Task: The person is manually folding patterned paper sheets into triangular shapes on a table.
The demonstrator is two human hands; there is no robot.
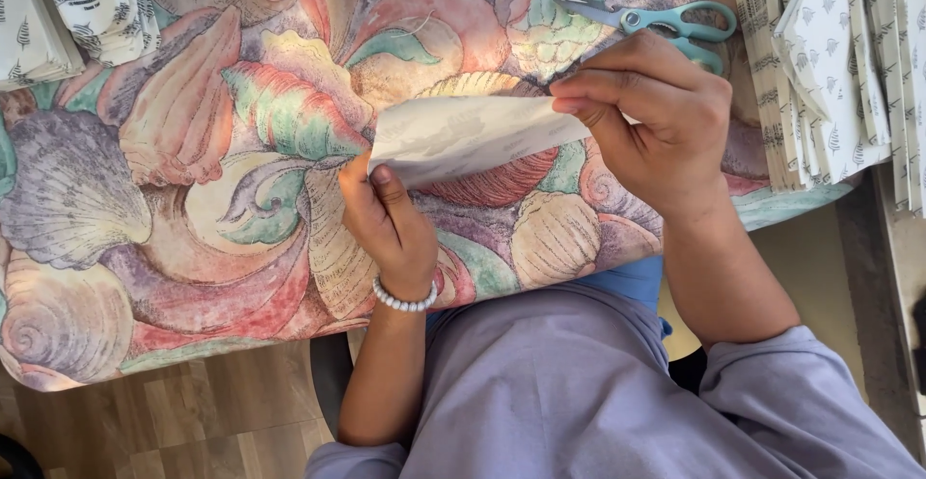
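We are holding a pale fabric piece (pixel 473 132) above the table, stretched between both hands. The left hand (pixel 386 223) is pinching its lower left corner between thumb and fingers; the right hand (pixel 646 117) is pinching the opposite end, fingers closed tightly on the edge. The piece is looking thin, light and limp, with a faint leaf print; we are judging that it will sag wherever it is unsupported, so the corners and edges are the sound holding points. Beneath the grip the tablecloth (pixel 174 170) is showing a shell pattern in soft colours. Just beyond the right hand, teal-handled scissors (pixel 666 21) are lying flat. Right of them, stacked printed fabric pieces (pixel 839 74) are resting in overlapping layers.
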